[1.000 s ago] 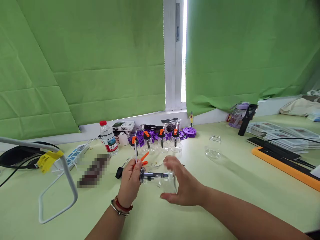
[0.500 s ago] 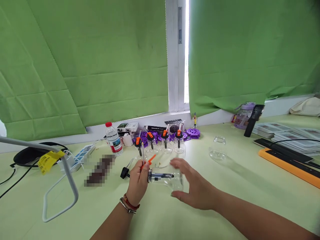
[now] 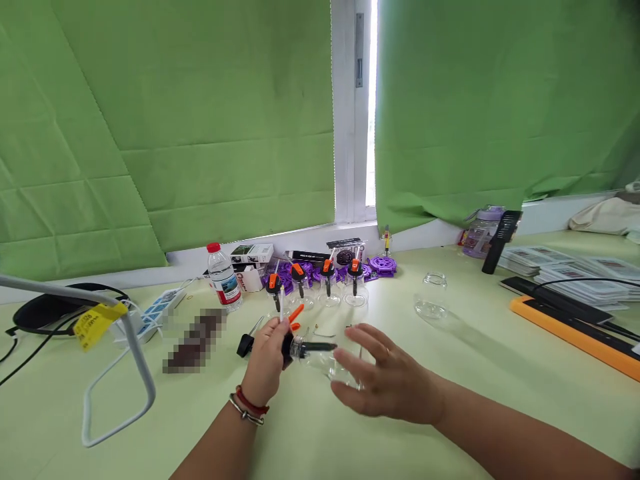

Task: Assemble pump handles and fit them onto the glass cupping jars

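Note:
My left hand (image 3: 269, 360) is closed around a black dispenser head with orange parts (image 3: 296, 313). A thin pale tube rises past its fingers. The head's black stem (image 3: 320, 347) points right, inside the neck of a clear bottle (image 3: 325, 365) lying sideways in the air. My right hand (image 3: 387, 373) is around the bottle's wide end, its fingers spread and slightly blurred. Part of the bottle is hidden behind those fingers. Just left of my left hand, another black head (image 3: 245, 345) lies on the table. Several clear bottles with black and orange heads (image 3: 327, 283) stand behind.
A clear open jar (image 3: 431, 297) stands to the right. A water bottle (image 3: 223, 277), small boxes (image 3: 253, 253) and purple parts (image 3: 383, 267) line the back. At right are an orange-and-black tool (image 3: 570, 333) and stacked packets (image 3: 575, 273). A grey metal frame (image 3: 143, 360) is at left.
My right hand's fingers have opened wider and shifted over the bottle's side. My left hand has moved slightly left, and the orange part it holds shows more.

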Available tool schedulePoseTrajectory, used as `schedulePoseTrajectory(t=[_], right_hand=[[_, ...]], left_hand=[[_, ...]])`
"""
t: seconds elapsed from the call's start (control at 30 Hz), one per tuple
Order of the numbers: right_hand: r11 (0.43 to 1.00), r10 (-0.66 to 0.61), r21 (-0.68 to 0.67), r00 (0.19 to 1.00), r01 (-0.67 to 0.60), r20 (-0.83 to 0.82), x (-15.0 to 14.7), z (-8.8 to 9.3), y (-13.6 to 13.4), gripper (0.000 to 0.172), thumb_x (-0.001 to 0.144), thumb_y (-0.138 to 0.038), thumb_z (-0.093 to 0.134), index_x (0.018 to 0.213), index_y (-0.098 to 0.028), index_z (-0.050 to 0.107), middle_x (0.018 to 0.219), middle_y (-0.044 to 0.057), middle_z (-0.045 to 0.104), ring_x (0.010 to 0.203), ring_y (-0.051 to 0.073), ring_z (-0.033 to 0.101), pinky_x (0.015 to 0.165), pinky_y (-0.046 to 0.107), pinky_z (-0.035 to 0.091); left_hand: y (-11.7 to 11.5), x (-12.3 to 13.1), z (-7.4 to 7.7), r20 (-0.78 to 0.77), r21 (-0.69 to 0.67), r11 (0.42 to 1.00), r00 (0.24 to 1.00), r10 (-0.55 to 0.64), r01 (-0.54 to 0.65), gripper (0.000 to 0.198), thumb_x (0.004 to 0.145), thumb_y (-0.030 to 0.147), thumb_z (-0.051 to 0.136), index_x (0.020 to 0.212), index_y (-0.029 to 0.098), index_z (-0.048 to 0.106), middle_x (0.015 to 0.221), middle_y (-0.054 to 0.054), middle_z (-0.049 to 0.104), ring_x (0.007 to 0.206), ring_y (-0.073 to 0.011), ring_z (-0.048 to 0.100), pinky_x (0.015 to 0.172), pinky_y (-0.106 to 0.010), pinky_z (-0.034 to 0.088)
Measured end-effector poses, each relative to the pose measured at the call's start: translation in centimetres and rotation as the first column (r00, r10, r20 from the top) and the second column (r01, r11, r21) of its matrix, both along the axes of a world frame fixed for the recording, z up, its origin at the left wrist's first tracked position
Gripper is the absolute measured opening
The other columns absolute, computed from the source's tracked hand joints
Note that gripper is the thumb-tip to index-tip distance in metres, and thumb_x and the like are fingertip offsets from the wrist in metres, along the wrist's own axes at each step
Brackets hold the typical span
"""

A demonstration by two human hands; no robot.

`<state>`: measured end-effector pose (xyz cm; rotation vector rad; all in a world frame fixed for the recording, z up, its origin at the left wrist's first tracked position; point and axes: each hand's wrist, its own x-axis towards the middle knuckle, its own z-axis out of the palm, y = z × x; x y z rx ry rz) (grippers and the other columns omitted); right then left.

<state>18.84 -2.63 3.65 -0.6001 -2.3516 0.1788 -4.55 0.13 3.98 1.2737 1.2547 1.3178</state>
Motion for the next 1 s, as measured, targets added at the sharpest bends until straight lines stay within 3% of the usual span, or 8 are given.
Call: schedulePoseTrajectory(t=[0.1, 0.2, 0.33, 0.47, 0.57, 0.7, 0.87, 1.0], right_hand=[[0.983, -0.027, 0.182, 0.999, 0.023, 0.025, 2.0, -0.8, 0.5, 0.033, 0.081, -0.014, 0.061, 0.099, -0.041, 0.059, 0.112, -0.005, 0.062, 0.124, 0.024, 0.048, 0.107, 0.058, 0.036], [0.949, -0.178, 0.219, 0.958, 0.228, -0.227, 5.1, -2.2, 1.2, 0.033, 0.078, -0.013, 0.064, 0.102, -0.034, 0.055, 0.125, 0.003, 0.053, 0.131, 0.029, 0.041, 0.103, 0.058, 0.04], [0.845, -0.496, -0.15, 0.647, 0.514, -0.579, 10.6, -4.3, 2.1, 0.062, 0.063, -0.031, 0.078, 0.114, -0.026, 0.043, 0.127, 0.012, 0.047, 0.121, 0.031, 0.05, 0.101, 0.054, 0.042], [0.674, -0.738, -0.619, 0.33, 0.403, -0.588, 15.6, -5.9, 2.6, 0.078, 0.057, -0.044, 0.08, 0.122, -0.026, 0.04, 0.122, 0.012, 0.052, 0.118, 0.031, 0.052, 0.096, 0.045, 0.048], [0.592, -0.784, -0.762, 0.41, 0.264, -0.466, 17.5, -6.5, 2.9, 0.077, 0.053, -0.045, 0.082, 0.118, -0.024, 0.046, 0.125, 0.013, 0.054, 0.114, 0.03, 0.056, 0.089, 0.04, 0.052], [0.52, -0.789, -0.812, 0.513, 0.263, -0.339, 17.5, -6.9, 3.6, 0.075, 0.052, -0.043, 0.083, 0.114, -0.022, 0.049, 0.125, 0.014, 0.057, 0.112, 0.031, 0.057, 0.089, 0.041, 0.052], [0.418, -0.831, -0.68, 0.556, 0.602, -0.02, 16.1, -7.2, 4.9, 0.071, 0.054, -0.05, 0.079, 0.114, -0.022, 0.053, 0.13, 0.015, 0.053, 0.119, 0.036, 0.051, 0.098, 0.049, 0.041], [0.429, -0.854, -0.504, 0.519, 0.749, 0.045, 15.0, -7.5, 6.7, 0.066, 0.06, -0.055, 0.072, 0.113, -0.019, 0.057, 0.15, 0.02, 0.023, 0.132, 0.039, 0.035, 0.101, 0.049, 0.034]], left_hand=[[0.5, -0.8, 0.1, 0.042, 0.005, 0.993, 0.992, 0.119, -0.119, 0.034, 0.083, 0.05, 0.052, 0.067, 0.021, 0.044, 0.056, 0.005, 0.043, 0.043, -0.0086, 0.039, 0.037, -0.019, 0.03], [0.5, -1.5, -0.1, -0.007, 0.15, 0.973, 0.984, 0.18, -0.177, 0.034, 0.085, 0.051, 0.049, 0.069, 0.021, 0.047, 0.061, 0.003, 0.05, 0.044, -0.0087, 0.04, 0.036, -0.02, 0.03], [0.1, -1.6, -0.3, -0.132, 0.299, 0.943, 0.972, 0.195, -0.148, 0.031, 0.087, 0.047, 0.047, 0.071, 0.02, 0.051, 0.064, 0.002, 0.052, 0.05, -0.0098, 0.043, 0.043, -0.021, 0.037], [0.0, -1.4, -0.4, -0.224, 0.336, 0.935, 0.955, 0.193, -0.111, 0.028, 0.089, 0.042, 0.046, 0.073, 0.02, 0.052, 0.062, 0.002, 0.05, 0.052, -0.0111, 0.044, 0.047, -0.022, 0.038], [0.1, -1.4, -0.5, -0.304, 0.367, 0.927, 0.933, 0.194, -0.074, 0.028, 0.09, 0.04, 0.044, 0.073, 0.02, 0.053, 0.062, 0.001, 0.051, 0.054, -0.0118, 0.044, 0.049, -0.023, 0.038], [0.1, -1.5, -0.6, -0.353, 0.384, 0.922, 0.914, 0.198, -0.051, 0.027, 0.09, 0.039, 0.044, 0.073, 0.02, 0.052, 0.064, 0.001, 0.051, 0.057, -0.0125, 0.044, 0.053, -0.024, 0.037], [0.2, -1.4, -0.5, -0.381, 0.408, 0.912, 0.9, 0.21, -0.04, 0.026, 0.089, 0.038, 0.043, 0.072, 0.02, 0.051, 0.065, 0.001, 0.053, 0.057, -0.0136, 0.046, 0.055, -0.024, 0.038], [0.3, -1.4, -0.6, -0.41, 0.428, 0.904, 0.885, 0.22, -0.026, 0.026, 0.088, 0.039, 0.045, 0.07, 0.021, 0.05, 0.064, 0.0, 0.054, 0.058, -0.0146, 0.047, 0.055, -0.025, 0.038]])
